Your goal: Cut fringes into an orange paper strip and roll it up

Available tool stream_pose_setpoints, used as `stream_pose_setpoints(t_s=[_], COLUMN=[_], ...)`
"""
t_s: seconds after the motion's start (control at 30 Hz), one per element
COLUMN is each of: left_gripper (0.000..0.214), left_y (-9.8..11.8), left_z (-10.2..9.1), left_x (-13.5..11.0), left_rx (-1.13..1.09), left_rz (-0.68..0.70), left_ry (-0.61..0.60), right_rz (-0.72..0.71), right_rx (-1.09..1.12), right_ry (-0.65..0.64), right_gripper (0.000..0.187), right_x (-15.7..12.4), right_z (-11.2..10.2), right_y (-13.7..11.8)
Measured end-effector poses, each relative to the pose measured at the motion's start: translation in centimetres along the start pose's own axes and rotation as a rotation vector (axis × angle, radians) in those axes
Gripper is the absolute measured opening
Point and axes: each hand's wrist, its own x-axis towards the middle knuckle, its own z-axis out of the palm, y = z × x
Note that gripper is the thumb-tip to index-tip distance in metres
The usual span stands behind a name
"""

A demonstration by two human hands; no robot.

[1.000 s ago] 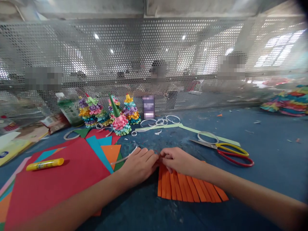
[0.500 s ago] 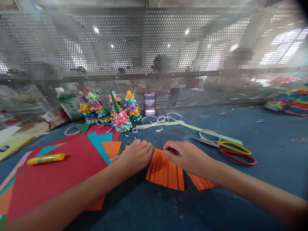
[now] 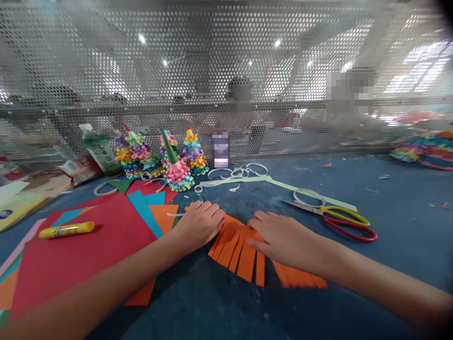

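Note:
An orange paper sheet cut into a fringe of strips (image 3: 236,250) lies on the blue table in front of me. My left hand (image 3: 200,224) rests on its left end, fingers together and pressed flat on the paper. My right hand (image 3: 279,238) lies palm down over the middle of the sheet, fingers stretched toward the left hand. The uncut top edge is hidden beneath both hands. More orange strips (image 3: 299,278) show under my right wrist.
Red-and-yellow scissors (image 3: 336,219) lie to the right. Sheets of red, teal and orange paper (image 3: 85,250) with a yellow glue stick (image 3: 66,230) lie on the left. Paper cone trees (image 3: 175,165), white paper curls (image 3: 233,175) and a perforated metal screen (image 3: 226,85) stand behind.
The fringed orange sheet has swung from lying straight below my hands to slanting left. My right hand went from a pinch to lying flat on it; my left hand moved left.

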Motion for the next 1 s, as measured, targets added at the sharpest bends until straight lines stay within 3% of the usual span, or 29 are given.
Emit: stream_pose_setpoints(t_s=[0.17,0.33,0.43,0.63,0.83,1.0], left_gripper=[0.031,0.032,0.032,0.027,0.023,0.032], left_y=[-1.9,-5.8,-6.7,-5.4,-3.8,-4.4], left_z=[-1.0,-0.8,-1.4,-3.2,-3.8,-5.1], left_x=[0.4,0.2,-0.4,-0.7,-0.1,0.1], left_rx=[-0.269,-0.432,-0.487,-0.543,-0.638,-0.858], left_rz=[-0.083,-0.099,-0.101,-0.1,-0.112,-0.131], left_ry=[-0.084,-0.298,-0.403,-0.506,-0.514,-0.623], right_rz=[0.026,0.061,0.077,0.015,-0.04,-0.023], right_rx=[0.265,0.488,0.566,0.533,0.519,0.44], right_ry=[-0.09,-0.179,-0.208,-0.107,0.004,0.159], right_gripper=[0.027,0.042,0.046,0.032,0.024,0.023], right_x=[-0.1,0.5,0.8,1.0,1.1,1.2], right_z=[-0.3,-0.4,-0.1,-0.1,-2.4,-3.7], right_y=[0.0,0.9,1.9,2.9,2.5,3.7])
